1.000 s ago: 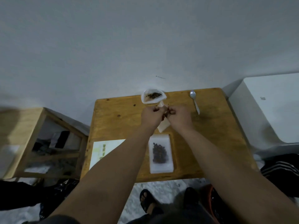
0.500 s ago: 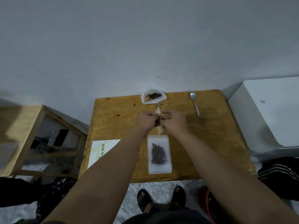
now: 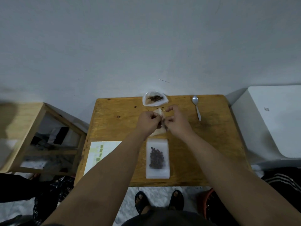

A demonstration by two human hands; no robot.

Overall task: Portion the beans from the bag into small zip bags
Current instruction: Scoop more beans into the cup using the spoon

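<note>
Well inside table edges, left hand, right hand pinch zip bag.

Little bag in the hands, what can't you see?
Head view:
- small zip bag: mostly covered by the left hand and right hand; its zip and fill hidden.
- paper sheet: print too small, one corner under the left forearm.
- side shelf: contents blurred.

no legible txt, paper sheet marks too blurry
</note>
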